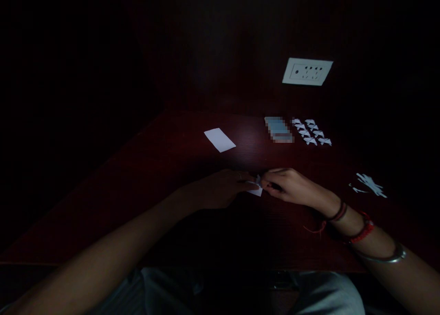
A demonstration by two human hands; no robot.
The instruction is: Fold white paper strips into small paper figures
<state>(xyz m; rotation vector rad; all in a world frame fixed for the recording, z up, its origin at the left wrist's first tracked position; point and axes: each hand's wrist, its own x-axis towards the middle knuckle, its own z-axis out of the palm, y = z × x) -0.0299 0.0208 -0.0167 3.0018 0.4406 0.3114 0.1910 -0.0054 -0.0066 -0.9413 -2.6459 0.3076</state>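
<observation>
A small piece of white paper [255, 191], partly folded, lies on the dark red table between my hands. My left hand [225, 187] comes in from the left, with its fingertips pressed on the paper's left side. At the paper's right edge, my right hand [283, 185] has its thumb and fingers pinched together on it. The fingers cover much of the paper, so its exact folds are hidden. Bracelets circle my right wrist, and a red string hangs from one of them.
A flat white sheet [220, 140] lies beyond my left hand. Farther right are a blurred-out flat rectangle [279, 130] and several small folded paper pieces [311, 132] in two rows. Thin white paper strips [370, 185] are heaped at right. A socket plate [307, 71] is on the back wall.
</observation>
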